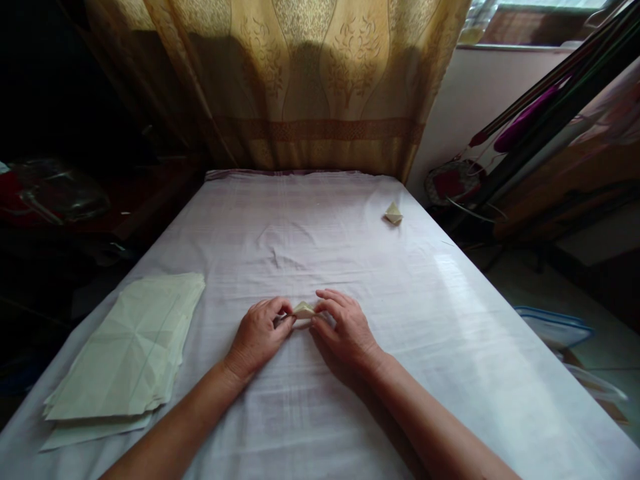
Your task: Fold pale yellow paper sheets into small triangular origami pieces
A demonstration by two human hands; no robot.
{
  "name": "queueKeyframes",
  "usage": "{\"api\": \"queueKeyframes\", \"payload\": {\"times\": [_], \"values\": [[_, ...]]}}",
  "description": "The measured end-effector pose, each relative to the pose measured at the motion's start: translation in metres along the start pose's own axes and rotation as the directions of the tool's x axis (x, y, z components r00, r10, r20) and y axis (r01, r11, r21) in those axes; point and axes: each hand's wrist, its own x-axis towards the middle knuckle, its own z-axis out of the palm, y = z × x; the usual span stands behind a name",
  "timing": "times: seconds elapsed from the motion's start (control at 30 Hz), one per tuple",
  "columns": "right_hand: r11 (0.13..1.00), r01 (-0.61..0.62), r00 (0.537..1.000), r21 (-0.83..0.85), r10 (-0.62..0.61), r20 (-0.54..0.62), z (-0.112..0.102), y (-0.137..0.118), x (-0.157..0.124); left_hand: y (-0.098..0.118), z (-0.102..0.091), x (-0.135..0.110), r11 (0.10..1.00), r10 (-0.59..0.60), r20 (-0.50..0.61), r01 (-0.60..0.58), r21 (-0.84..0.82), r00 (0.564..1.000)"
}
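Note:
A small folded paper piece [303, 309], pale yellow-green and pointed at the top, is held between both hands just above the cloth. My left hand [261, 333] pinches its left end between thumb and fingers. On the right end, the thumb and index finger of my right hand [346, 327] grip it, while the other fingers stretch forward. Farther off, near the table's right back edge, lies another folded paper piece [393, 213] of the same colour. To the left sits a stack of creased pale green paper sheets [125, 347], the top one showing fold lines.
A whitish checked cloth [320, 247] with wrinkles covers the table. Gold patterned curtains [310, 73] hang at its far edge. Off the right side, plastic containers with a blue-rimmed lid [555, 323] stand low near the floor. Dark clutter [60, 193] fills the left.

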Motion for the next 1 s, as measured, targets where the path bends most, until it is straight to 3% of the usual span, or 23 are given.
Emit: {"api": "queueKeyframes", "payload": {"times": [0.17,0.27,0.43,0.6,1.0], "values": [[0.995,-0.009,0.998,0.103,0.015,-0.057,0.001,0.003,0.003,-0.001,0.004,0.009,0.974,-0.084,0.004,0.083,-0.212,0.996],[0.985,-0.077,0.991,0.154,0.092,-0.095,0.003,0.002,0.001,-0.002,0.011,0.008,0.957,-0.093,-0.01,0.087,-0.277,0.996],[0.951,-0.228,0.964,0.207,0.25,-0.087,0.001,-0.003,0.004,-0.005,0.015,0.003,0.964,-0.01,-0.05,-0.004,-0.265,0.999],[0.941,-0.236,0.962,0.241,0.262,-0.082,0.0,-0.003,0.004,-0.007,0.014,0.006,0.972,0.095,-0.106,-0.115,-0.204,0.99],[0.962,-0.199,0.972,0.186,0.218,-0.086,-0.002,-0.004,-0.001,-0.009,0.014,0.006,0.974,0.011,-0.064,-0.025,-0.224,0.998]]}}
